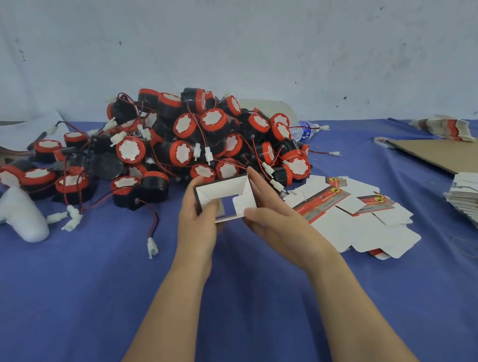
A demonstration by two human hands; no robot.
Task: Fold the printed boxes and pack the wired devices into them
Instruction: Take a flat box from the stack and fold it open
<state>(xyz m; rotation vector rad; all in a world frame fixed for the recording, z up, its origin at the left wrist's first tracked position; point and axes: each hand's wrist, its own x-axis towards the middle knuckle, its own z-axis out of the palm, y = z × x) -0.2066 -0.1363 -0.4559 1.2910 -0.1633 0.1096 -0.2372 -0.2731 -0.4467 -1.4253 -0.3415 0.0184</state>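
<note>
Your left hand [198, 225] and right hand [273, 222] pinch the half-opened printed box [223, 191] between curled fingers [252, 212]. Squeeze unevenly and its walls may skew or collapse flat; the wired devices [183, 126] just beyond your fingers could snag a flap.

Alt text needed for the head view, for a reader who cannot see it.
A left hand and a right hand grip a half-folded white box above a blue cloth. Behind it lies a heap of red-and-black wired devices; flat printed boxes lie to its right.
</note>
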